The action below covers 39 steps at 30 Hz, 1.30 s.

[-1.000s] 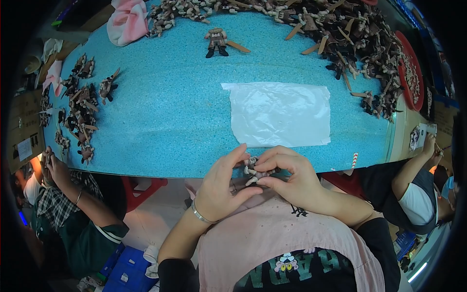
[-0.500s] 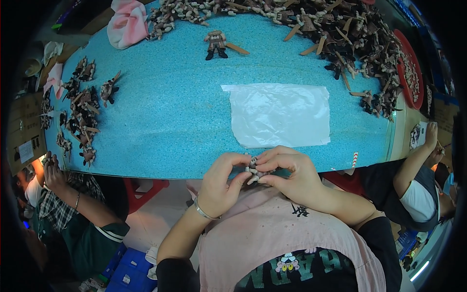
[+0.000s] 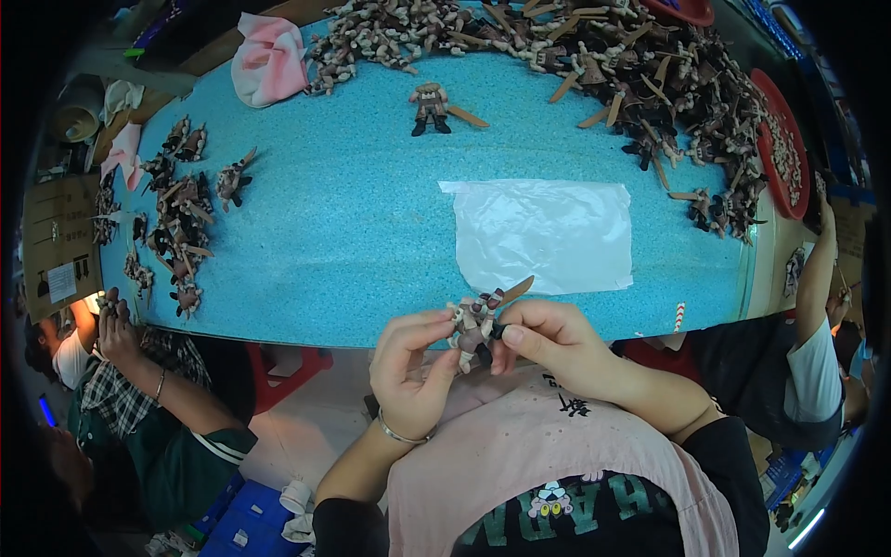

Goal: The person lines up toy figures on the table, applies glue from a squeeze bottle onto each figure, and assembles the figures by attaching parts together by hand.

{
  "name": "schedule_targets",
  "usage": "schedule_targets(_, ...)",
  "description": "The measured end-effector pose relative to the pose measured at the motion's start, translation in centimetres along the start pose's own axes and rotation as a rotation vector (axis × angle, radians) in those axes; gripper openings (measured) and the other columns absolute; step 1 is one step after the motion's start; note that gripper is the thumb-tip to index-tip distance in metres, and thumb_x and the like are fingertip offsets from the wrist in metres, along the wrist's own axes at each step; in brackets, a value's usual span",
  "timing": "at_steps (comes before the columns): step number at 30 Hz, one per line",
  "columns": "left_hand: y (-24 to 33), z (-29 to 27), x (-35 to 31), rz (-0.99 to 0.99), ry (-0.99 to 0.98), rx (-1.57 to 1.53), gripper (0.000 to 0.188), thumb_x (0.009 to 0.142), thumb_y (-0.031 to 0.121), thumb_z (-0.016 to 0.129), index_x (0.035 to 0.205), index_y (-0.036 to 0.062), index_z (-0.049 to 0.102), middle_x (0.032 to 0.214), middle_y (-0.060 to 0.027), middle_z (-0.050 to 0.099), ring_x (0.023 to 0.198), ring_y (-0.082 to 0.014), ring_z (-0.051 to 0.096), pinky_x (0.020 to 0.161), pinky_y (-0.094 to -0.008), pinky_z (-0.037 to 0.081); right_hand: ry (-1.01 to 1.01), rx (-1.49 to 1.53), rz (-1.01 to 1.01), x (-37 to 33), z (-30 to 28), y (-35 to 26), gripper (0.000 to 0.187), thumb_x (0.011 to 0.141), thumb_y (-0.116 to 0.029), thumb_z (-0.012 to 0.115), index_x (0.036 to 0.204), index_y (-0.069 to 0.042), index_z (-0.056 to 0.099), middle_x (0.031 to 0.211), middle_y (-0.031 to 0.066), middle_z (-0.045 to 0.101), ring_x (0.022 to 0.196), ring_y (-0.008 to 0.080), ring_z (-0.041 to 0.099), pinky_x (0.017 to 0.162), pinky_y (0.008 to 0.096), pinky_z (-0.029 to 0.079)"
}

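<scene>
Figure (image 3: 471, 327), lower centre of the frame, held between the two hands at the near edge of the surface (image 3: 325, 223). The left hand (image 3: 406, 364) grasps its left side; the right hand (image 3: 555, 345), equally near, pinches a dark part on its right. The blade (image 3: 517, 290) slants toward the upper right, overlapping the sheet (image 3: 548, 237) in view; fingers partly hide the body, so its long axis cannot be told.

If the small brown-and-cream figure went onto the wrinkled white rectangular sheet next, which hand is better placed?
Probably the right hand: both hands are at the figure, but the right lies nearer the sheet, just below it, while the left hand sits farther left.
</scene>
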<state>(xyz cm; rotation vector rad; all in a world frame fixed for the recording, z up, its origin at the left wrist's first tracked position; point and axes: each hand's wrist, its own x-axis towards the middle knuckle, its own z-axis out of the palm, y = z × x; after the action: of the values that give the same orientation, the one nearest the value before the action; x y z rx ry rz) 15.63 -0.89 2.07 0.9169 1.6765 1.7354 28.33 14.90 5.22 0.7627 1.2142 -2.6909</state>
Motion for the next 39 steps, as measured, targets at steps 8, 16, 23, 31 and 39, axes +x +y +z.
schedule_targets(8,0.6,-1.7,2.6,-0.54,-0.253,-0.663,0.022,0.09,0.01,0.06,0.109,-0.0003,0.059,0.122,-0.0122,0.054,0.104,-0.0166,0.056,0.09,-0.0307,0.047,-0.126,-0.417,-0.198,1.1,0.1,0.1,0.028,0.098,-0.022,0.05,0.079,-0.001,0.057,0.076,0.0028,0.056,0.072,0.0114,0.05,0.068,0.0274,0.043)
schedule_targets(16,-1.4,-0.1,1.2,-0.632,-0.457,-0.732,0.021,0.086,0.004,0.066,0.105,0.0018,0.058,0.124,-0.0107,0.051,0.106,-0.0127,0.052,0.091,-0.0293,0.046,-0.045,-0.631,-0.118,-0.9,-0.8,0.5,0.026,0.093,-0.021,0.056,0.08,0.0,0.062,0.077,0.0067,0.061,0.075,0.0166,0.056,0.068,0.0304,0.044)
schedule_targets(23,0.2,0.2,0.6,-0.45,-0.299,-0.77,0.035,0.087,0.007,0.066,0.118,0.0042,0.05,0.124,-0.0064,0.049,0.115,-0.013,0.047,0.097,-0.0308,0.041,-0.034,-0.674,-0.179,0.7,-0.2,-0.8,0.019,0.086,-0.014,0.061,0.075,0.002,0.061,0.078,0.0081,0.061,0.075,0.019,0.057,0.07,0.0316,0.045)
schedule_targets(31,1.8,-0.1,2.3,-0.244,-0.199,-0.275,0.04,0.086,0.01,0.064,0.122,0.0047,0.049,0.109,-0.0043,0.053,0.104,-0.0132,0.05,0.092,-0.0301,0.042,-0.001,-0.71,-0.275,0.9,0.6,-0.6,0.016,0.083,-0.011,0.065,0.089,0.0,0.055,0.093,0.0085,0.057,0.091,0.0193,0.058,0.08,0.0327,0.046)
schedule_targets(39,2.3,-0.6,2.5,-0.149,-0.232,-0.284,0.038,0.085,0.018,0.069,0.116,0.0052,0.053,0.113,-0.0054,0.05,0.098,-0.0139,0.051,0.084,-0.0279,0.043,0.024,-0.655,-0.351,0.8,0.6,-0.1,0.032,0.079,0.003,0.066,0.104,-0.002,0.046,0.101,0.008,0.053,0.099,0.0173,0.056,0.09,0.0314,0.046)
